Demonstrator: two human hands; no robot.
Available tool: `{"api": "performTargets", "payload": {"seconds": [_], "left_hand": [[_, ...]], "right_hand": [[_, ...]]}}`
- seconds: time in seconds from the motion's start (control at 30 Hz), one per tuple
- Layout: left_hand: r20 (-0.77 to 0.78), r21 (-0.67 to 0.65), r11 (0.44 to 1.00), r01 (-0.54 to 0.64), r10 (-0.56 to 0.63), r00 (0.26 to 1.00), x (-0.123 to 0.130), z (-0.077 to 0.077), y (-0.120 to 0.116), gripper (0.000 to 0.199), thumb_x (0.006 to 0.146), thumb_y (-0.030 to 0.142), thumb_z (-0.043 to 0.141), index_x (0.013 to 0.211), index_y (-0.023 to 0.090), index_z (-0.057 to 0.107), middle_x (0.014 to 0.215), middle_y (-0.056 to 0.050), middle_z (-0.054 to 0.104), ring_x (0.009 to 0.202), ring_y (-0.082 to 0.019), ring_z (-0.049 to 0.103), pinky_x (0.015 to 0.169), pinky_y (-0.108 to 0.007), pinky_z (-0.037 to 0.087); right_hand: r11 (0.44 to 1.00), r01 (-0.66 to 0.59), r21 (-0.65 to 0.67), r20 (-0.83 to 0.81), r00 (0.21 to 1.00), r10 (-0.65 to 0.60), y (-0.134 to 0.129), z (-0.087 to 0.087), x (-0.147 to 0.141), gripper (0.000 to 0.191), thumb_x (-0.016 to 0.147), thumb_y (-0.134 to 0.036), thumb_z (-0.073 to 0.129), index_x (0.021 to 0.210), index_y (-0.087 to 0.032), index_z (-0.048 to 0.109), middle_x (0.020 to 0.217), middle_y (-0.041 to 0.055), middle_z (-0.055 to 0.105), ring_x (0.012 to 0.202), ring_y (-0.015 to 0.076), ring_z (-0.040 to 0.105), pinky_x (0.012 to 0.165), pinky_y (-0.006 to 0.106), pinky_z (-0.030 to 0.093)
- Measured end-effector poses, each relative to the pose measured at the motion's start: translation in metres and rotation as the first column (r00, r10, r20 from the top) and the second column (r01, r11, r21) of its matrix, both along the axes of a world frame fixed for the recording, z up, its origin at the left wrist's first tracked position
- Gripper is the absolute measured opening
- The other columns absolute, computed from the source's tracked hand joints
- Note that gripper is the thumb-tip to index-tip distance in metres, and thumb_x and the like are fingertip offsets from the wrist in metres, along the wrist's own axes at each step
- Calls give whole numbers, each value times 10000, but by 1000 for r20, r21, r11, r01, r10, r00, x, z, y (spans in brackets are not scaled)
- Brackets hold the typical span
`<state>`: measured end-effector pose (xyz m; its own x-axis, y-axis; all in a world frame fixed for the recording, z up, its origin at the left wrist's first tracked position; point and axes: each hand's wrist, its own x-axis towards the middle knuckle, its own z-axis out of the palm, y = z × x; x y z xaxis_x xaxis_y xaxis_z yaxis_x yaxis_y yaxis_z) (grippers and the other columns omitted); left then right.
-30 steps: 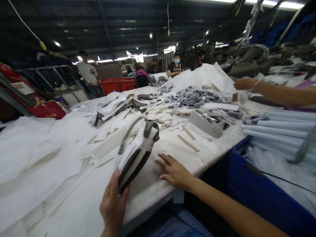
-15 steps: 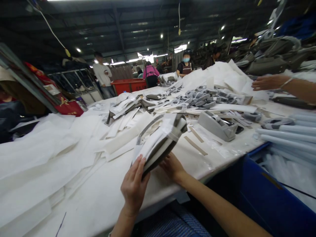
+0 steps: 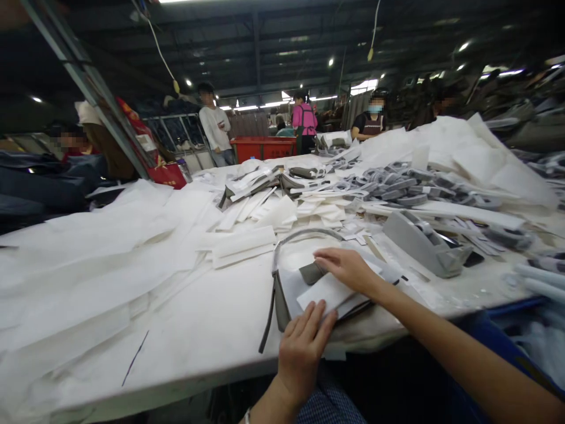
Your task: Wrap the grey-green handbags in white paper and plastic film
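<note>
Head view: rests left hand [image 3: 304, 338], fingers extended, on white sheet [image 3: 326, 290], apparently steadying it atop bundle [image 3: 289, 288] near table [image 3: 238, 306] edge; holds right hand [image 3: 348, 268] across, fingers together by flap [image 3: 312, 272], perhaps for aligning; cannot tell about pinching with either.

Dark beamed ceiling [image 3: 282, 38], small bright lamps [image 3: 331, 62], slanted metal post [image 3: 83, 79], metal-framed rack [image 3: 176, 132], red bin [image 3: 263, 149], broad white table [image 3: 207, 330]

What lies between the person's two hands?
In the head view, a flat white piece shows between the left hand and the right hand.
</note>
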<state>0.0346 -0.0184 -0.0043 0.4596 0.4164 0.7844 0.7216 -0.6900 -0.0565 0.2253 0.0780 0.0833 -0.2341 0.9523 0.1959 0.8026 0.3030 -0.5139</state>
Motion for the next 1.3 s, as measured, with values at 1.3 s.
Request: {"api": "performTargets", "payload": {"seconds": [1.3], "left_hand": [[30, -52, 996, 67, -66, 997, 2, -5, -24, 327, 1015, 170, 465, 1297, 194, 630, 1360, -41, 633, 1232, -192, 613, 916, -294, 553]], "right_hand": [[873, -454, -176, -569, 771, 286, -27, 10, -13, 214, 862, -362, 726, 947, -167, 751, 858, 39, 755, 810, 169, 709, 762, 264, 564]]}}
